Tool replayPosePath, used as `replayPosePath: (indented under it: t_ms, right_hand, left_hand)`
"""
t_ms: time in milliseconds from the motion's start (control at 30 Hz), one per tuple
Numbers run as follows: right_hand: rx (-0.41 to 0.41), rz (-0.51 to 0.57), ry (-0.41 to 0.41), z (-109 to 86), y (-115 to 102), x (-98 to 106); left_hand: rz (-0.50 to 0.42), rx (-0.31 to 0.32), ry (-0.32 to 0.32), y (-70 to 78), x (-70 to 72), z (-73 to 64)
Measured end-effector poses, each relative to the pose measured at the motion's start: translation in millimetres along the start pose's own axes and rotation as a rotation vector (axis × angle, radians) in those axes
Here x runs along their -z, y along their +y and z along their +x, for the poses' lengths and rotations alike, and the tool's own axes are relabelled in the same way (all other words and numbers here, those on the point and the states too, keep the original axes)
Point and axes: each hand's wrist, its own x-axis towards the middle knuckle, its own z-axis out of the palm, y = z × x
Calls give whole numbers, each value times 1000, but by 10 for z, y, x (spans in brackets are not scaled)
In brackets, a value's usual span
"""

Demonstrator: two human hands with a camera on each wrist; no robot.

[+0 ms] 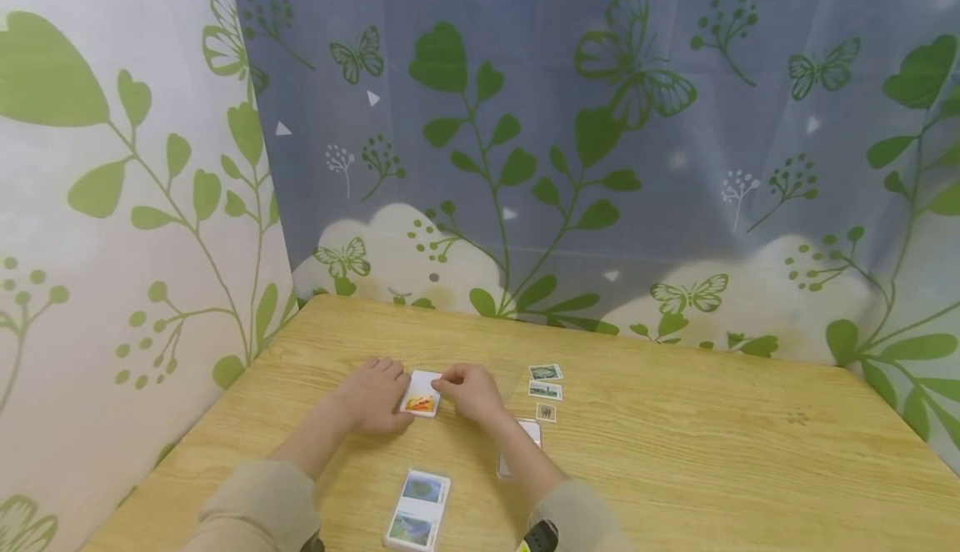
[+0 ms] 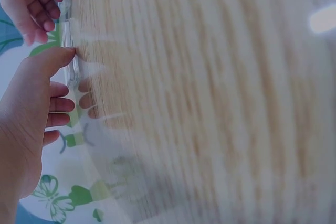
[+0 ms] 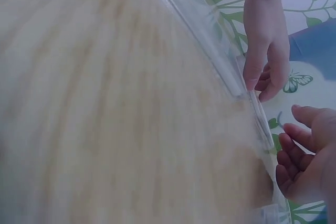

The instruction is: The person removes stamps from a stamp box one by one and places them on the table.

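A flat clear-edged card case [image 1: 423, 381] lies on the wooden table, a white card inside it with an orange-and-yellow picture at its near end. My left hand [image 1: 375, 398] holds the case at its left edge; the left wrist view shows the thumb [image 2: 60, 56] on its clear rim. Over the upper right corner hovers my right hand [image 1: 472, 393], fingers bent. From the right wrist, its thumb [image 3: 304, 114] and forefinger stand a little apart, with nothing visible between them. The card face is hidden in both wrist views.
Nearer me lies another clear case [image 1: 418, 509] with two blue-green pictures. A third case [image 1: 530, 430] is partly under my right forearm. Right of my hand, three small stamp-like pictures [image 1: 545, 390] form a column. A leaf-patterned cloth [image 1: 525, 202] bounds the table's back.
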Motion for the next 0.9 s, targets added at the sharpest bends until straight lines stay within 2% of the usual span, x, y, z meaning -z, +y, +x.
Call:
replayPosePath:
  t_ms: [300, 600, 900]
  right_hand:
    - [18, -104, 82, -36, -14, -63]
    - [28, -155, 109, -70, -19, -93]
    - [-54, -179, 89, -29, -56, -99]
  left_hand:
    - [-3, -5, 22, 6, -4, 6]
    - [1, -14, 34, 15, -18, 8]
    - [-14, -9, 29, 13, 8, -1]
